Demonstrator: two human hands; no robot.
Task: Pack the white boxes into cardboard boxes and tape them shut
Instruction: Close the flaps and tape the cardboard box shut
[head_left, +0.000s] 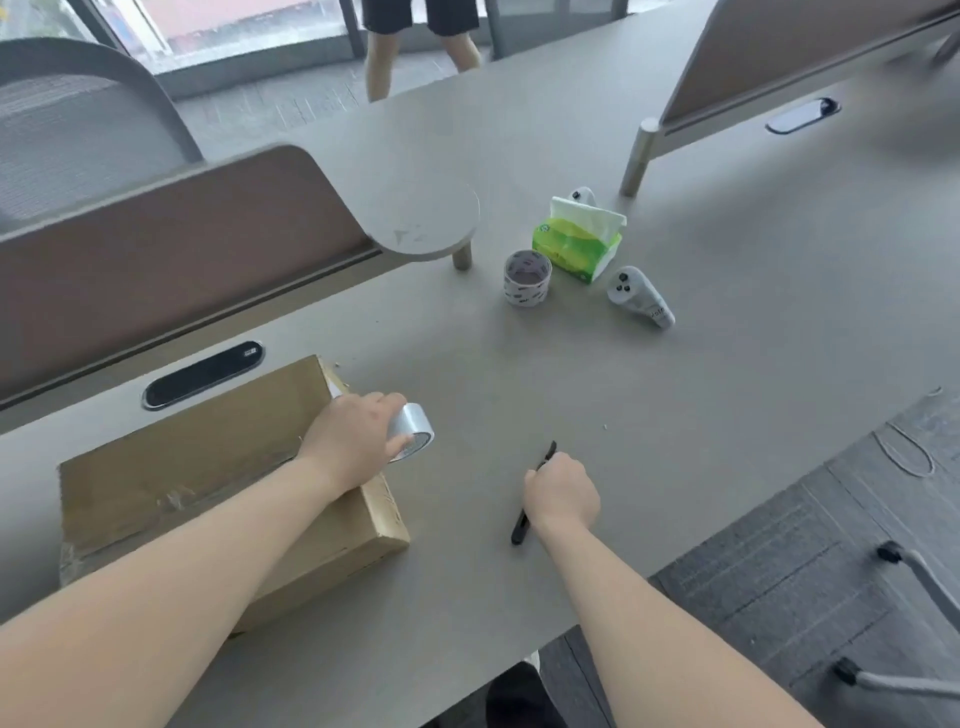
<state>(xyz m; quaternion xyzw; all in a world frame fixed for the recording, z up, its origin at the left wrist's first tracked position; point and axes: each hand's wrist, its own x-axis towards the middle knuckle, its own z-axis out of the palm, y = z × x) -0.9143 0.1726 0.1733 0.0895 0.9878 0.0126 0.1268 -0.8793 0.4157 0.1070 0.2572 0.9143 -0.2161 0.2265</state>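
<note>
A flat cardboard box (197, 467) lies closed on the grey table (675, 364) at the lower left, with clear tape along its top seam. My left hand (353, 441) reaches over the box's right end and grips a roll of clear tape (413, 434) just past that edge. My right hand (561, 491) is to the right of the box, curled round a black utility knife (521, 527) that rests low on the table. No white boxes are visible.
Further back stand a second tape roll (527, 278), a green tissue pack (576, 241) and two white controllers (641, 299). A brown desk divider (171, 270) runs behind the box. A person's legs (421, 47) stand beyond the table. A chair base (914, 623) is at the lower right.
</note>
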